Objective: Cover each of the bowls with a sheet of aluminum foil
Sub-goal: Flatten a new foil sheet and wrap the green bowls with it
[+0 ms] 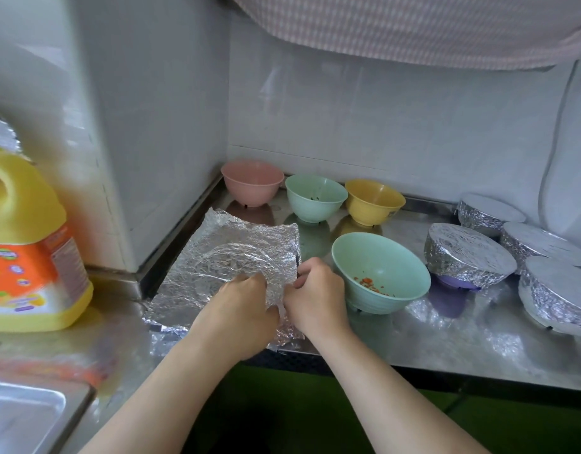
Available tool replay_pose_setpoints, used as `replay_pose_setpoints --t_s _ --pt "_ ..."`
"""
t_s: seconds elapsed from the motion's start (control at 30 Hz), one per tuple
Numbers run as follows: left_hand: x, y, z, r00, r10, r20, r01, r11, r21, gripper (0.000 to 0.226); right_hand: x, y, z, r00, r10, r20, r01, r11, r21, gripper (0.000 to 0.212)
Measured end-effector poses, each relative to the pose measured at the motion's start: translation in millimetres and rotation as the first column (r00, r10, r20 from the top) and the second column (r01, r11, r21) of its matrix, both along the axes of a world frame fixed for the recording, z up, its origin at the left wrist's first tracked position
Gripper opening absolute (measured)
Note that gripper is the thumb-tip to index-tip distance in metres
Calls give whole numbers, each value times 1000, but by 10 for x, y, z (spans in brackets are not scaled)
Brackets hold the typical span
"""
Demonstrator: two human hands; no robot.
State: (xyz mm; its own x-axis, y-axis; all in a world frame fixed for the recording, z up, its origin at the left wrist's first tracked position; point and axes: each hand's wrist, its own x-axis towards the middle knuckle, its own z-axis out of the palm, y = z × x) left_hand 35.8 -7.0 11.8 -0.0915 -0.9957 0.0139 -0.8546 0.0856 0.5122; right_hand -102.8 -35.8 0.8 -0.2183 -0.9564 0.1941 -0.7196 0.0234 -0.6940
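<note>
Foil sheet (230,257), crinkled and draped over a bowl at the worktop's (413,342) front left, is thin, light and tears easily; best taken at its loose edges. Left hand (246,303) and right hand (318,290) both pinch its near right edge with curled fingers.

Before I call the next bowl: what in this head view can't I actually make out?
- Under the foil sheet: a round imprint shows, but the foil hides whether a bowl is there.
- Fingertips of the left hand and right hand: curled into the foil.
- Contents of the four wrapped bowls: foil covers them.
- Jug label: blurred.
- Sink: cut off by the left and bottom edges.
</note>
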Motion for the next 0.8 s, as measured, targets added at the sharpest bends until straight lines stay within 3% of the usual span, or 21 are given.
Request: replay_pose_setpoints --t_s 0.2,0.43,0.6,0.8 --pt "49 -16 -16 1000 -2 -4 2 1000 -17 34 -39 -18 -18 1000 -20 8 19 998 57 19" --pt "45 -10 -3 1000 -1 0 1 1000 -10 32 -14 -20 -35 999 14 -51 -13 1000 21 24" --pt "57 -14 -3 999 17 -27 -18 1000 -7 34 -5 -42 -9 999 9 -50 -8 999 34 10" --pt "121 -54 51 983 134 -125 -143 988 -63 38 34 6 198 989 45 142 -38 998 -49 17"
